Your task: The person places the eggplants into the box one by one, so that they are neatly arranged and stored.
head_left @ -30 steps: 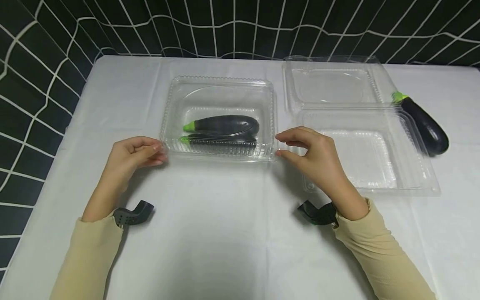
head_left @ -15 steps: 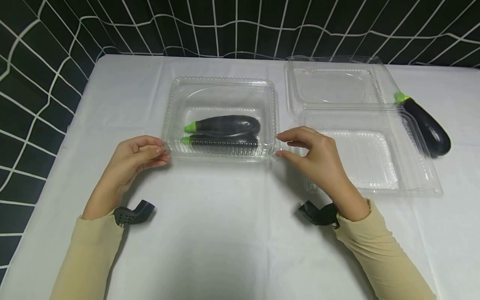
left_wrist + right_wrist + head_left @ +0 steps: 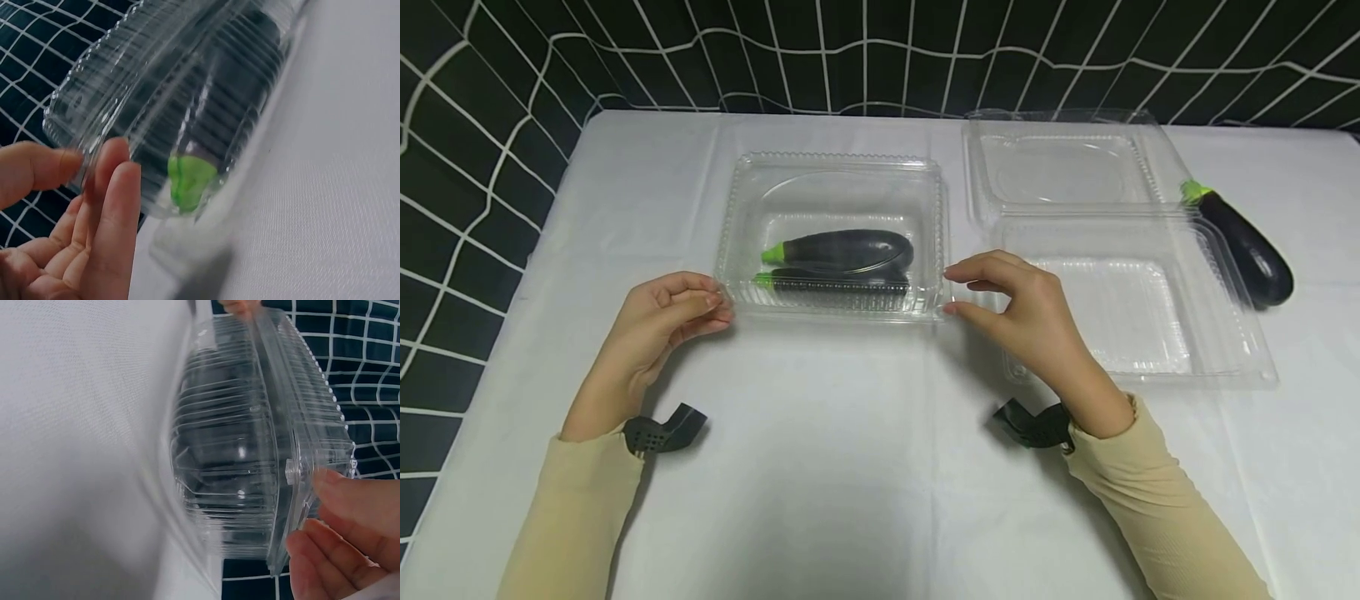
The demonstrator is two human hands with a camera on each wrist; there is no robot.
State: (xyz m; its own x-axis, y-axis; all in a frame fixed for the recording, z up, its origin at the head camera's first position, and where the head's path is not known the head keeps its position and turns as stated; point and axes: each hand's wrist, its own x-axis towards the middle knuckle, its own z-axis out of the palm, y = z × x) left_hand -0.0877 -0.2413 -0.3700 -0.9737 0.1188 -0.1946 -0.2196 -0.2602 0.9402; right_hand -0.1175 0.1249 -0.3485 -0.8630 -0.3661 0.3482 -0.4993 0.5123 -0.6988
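A clear plastic clamshell container (image 3: 831, 157) lies with its lid down over two dark eggplants, the rear eggplant (image 3: 850, 248) and the front eggplant (image 3: 842, 283), their green stem ends to the left. At its front left corner my left hand (image 3: 666, 321) pinches the rim between thumb and fingers. My right hand (image 3: 1026, 300) holds the front right corner. In the right wrist view, the right thumb (image 3: 353, 497) presses on the rim from above, with the fingers below. The left wrist view shows a green stem end (image 3: 190, 181) through the ribbed wall.
To the right, a second clear clamshell container (image 3: 1108, 321) lies unfolded, its lid toward the back. A third eggplant (image 3: 1247, 246) lies along its right side. White cloth (image 3: 820, 467) covers the table. A dark backdrop with white netting (image 3: 880, 67) stands behind and at the left.
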